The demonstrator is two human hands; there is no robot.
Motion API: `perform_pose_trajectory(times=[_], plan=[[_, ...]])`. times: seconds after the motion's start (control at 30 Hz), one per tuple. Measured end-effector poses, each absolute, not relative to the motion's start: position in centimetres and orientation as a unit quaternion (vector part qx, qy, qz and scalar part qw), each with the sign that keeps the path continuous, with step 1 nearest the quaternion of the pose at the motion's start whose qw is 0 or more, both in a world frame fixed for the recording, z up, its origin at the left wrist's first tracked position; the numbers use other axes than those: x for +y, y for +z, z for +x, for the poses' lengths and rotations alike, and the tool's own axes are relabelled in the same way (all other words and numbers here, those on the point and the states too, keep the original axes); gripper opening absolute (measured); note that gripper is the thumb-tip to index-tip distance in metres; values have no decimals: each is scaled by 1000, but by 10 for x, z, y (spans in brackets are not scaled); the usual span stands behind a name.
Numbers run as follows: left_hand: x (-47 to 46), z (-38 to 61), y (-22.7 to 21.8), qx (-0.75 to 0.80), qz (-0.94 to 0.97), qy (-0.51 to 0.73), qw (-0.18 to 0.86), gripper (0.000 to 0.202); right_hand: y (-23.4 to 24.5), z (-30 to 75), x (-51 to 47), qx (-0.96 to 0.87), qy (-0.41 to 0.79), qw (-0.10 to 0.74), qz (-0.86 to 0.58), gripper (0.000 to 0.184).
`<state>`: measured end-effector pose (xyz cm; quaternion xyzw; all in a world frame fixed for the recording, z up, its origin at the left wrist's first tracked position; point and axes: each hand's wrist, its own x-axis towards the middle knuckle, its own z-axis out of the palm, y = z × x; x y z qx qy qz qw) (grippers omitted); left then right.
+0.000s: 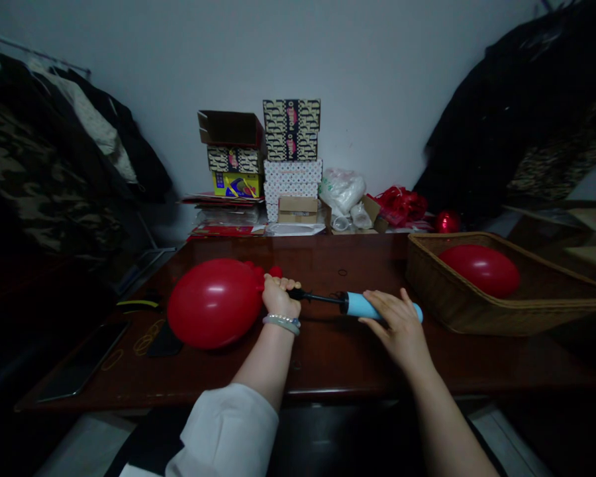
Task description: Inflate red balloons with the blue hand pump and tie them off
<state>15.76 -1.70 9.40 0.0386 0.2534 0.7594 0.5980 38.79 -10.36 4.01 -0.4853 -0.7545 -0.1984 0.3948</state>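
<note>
Two hands over glossy dark-wood table (pixel 328 361). Left hand (pixel 281 298) closed tight around neck of round red latex balloon (pixel 213 303), at black nozzle of light-blue plastic hand pump (pixel 372 307). Right hand (pixel 395 328) on pump barrel, fingers spread; firmness of grip cannot tell. Woven wicker basket (pixel 427 285) nearby, holding second red balloon (pixel 479 270).

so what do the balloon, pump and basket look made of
The red balloon looks like latex rubber, glossy with a bright highlight. The blue hand pump seems smooth satin plastic, judging by its even moulded surface. The basket looks like woven wicker or rattan, going by its visible strands; which is unclear.
</note>
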Motion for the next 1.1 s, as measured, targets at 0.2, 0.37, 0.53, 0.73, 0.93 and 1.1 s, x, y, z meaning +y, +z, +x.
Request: perform_pose_trajectory(times=[0.2, 0.37, 0.53, 0.73, 0.93, 1.1], plan=[[-15, 137, 97, 248, 24, 763, 596, 42, 41, 406, -107, -751, -211, 388, -491, 46], [-17, 149, 94, 239, 30, 766, 596, 43, 44, 399, -106, -751, -205, 399, -484, 46], [-26, 179, 91, 242, 40, 751, 613, 44, 43, 371, -106, -753, -190, 413, -476, 44], [-36, 202, 91, 248, 38, 746, 617, 45, 39, 358, -108, -749, -173, 422, -481, 43], [-28, 185, 94, 249, 56, 745, 616, 45, 40, 370, -106, -754, -181, 408, -481, 45], [-14, 151, 98, 250, 53, 754, 605, 44, 40, 388, -108, -752, -199, 396, -488, 46]])
